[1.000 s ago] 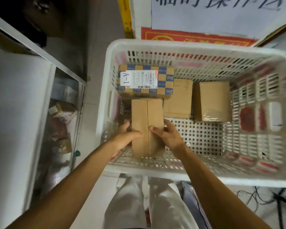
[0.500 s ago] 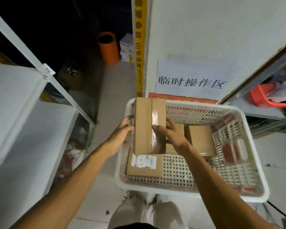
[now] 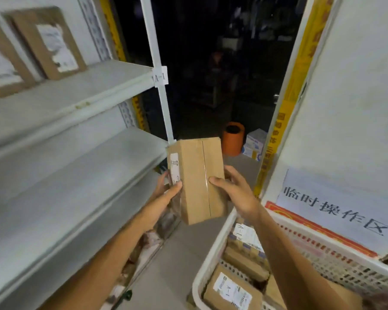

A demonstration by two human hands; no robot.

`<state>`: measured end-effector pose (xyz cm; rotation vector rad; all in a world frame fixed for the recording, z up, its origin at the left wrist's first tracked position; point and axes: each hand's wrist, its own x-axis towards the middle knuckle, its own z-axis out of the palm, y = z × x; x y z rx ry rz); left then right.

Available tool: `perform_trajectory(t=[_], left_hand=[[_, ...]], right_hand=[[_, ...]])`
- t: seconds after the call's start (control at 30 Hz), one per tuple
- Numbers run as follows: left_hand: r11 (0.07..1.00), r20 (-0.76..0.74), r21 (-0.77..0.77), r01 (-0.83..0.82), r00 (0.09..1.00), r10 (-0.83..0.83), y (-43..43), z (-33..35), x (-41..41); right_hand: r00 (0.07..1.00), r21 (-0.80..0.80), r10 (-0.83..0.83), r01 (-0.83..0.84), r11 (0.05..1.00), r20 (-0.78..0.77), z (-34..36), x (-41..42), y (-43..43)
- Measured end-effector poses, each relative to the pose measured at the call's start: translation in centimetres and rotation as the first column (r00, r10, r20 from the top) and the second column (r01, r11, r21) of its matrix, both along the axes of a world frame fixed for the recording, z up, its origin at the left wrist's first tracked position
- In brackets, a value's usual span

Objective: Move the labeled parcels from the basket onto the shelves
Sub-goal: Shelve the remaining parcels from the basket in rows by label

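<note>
Pale shelves (image 3: 76, 175) left, dark aisle (image 3: 211, 63) ahead; left hand (image 3: 166, 194) and right hand (image 3: 239, 194) curl fingers (image 3: 230, 173) round a taped parcel (image 3: 195, 175).

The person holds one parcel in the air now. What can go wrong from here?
The parcel hangs over the floor, held only at its sides by the left hand and right hand; it could slip. Its label faces sideways, partly covered by the left hand, so it may be misread against the shelf tag.

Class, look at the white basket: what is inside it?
At least three parcels show in the basket: a brown parcel labelled A-1, a plain box beyond it, and a checked parcel labelled A-1. The right forearm covers the rest.
</note>
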<state>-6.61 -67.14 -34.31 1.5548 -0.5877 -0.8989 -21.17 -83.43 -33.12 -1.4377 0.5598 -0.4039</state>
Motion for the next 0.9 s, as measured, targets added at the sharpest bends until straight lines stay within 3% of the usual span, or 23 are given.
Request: perform_trajectory(t=[0.2, 0.33, 0.47, 0.63, 0.8, 0.9], left_hand=[[0.967, 0.087, -0.095, -0.237, 0.965, 0.245, 6.1, 4.6, 0.4], [0.894, 0.283, -0.119, -0.432, 0.848, 0.448, 10.8, 6.7, 1.1], [0.799, 0.359, -0.151, -0.582, 0.721, 0.593, 16.4, 8.7, 2.5], [0.742, 0.473, -0.279, -0.61, 0.585, 0.659, 24.1, 12.2, 4.6], [0.691, 0.419, -0.399, -0.603, 0.55, 0.722, 30.4, 15.4, 5.9], [0.684, 0.457, -0.426, -0.592, 0.512, 0.727, 34.2, 16.9, 6.8]], right_hand=[[0.989, -0.204, 0.12, -0.1, 0.974, 0.09, 4.1, 4.4, 3.8], [0.968, -0.38, 0.193, -0.12, 0.917, 0.16, 6.9, 8.2, 7.1], [0.925, -0.421, 0.337, -0.24, 0.875, 0.173, 9.9, 11.9, 12.6], [0.855, -0.386, 0.451, -0.337, 0.858, 0.255, 13.6, 15.0, 19.2], [0.777, -0.443, 0.583, -0.448, 0.776, 0.236, 16.6, 17.7, 24.7], [0.744, -0.423, 0.597, -0.457, 0.782, 0.299, 18.2, 19.4, 28.3]])
